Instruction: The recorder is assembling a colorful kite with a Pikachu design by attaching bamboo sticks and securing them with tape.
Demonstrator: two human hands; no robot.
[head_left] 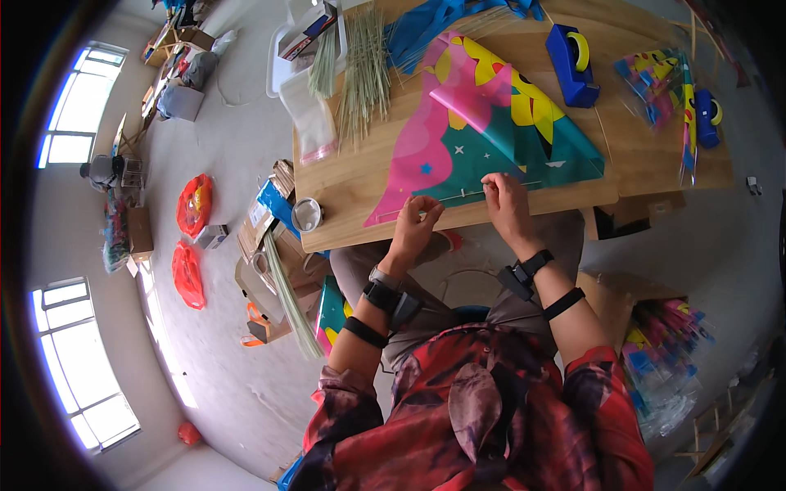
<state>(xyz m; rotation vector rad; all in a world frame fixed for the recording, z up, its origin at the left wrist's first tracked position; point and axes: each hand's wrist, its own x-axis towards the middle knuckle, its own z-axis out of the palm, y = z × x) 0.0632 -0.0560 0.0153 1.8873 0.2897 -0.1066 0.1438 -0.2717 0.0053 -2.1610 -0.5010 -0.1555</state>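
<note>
A triangular kite sheet (426, 143) in pink, teal and yellow lies on the wooden table, its long side toward me and part of it folded over. A thin pale rod (463, 195) runs along that near side. At the rod's left part, my left hand (419, 221) is closed with thumb and finger pinched together. My right hand (506, 200) is also closed in a pinch, over the near side farther right. Whatever lies between the fingertips of either hand is too small to make out.
A blue tape dispenser (571, 69) stands beyond the sheet; a second blue dispenser (706, 119) is farther right beside folded kites (655, 78). Bundled thin sticks (366, 74) and blue strips (422, 33) lie at the back. A round tin (307, 214) sits at the table's left corner.
</note>
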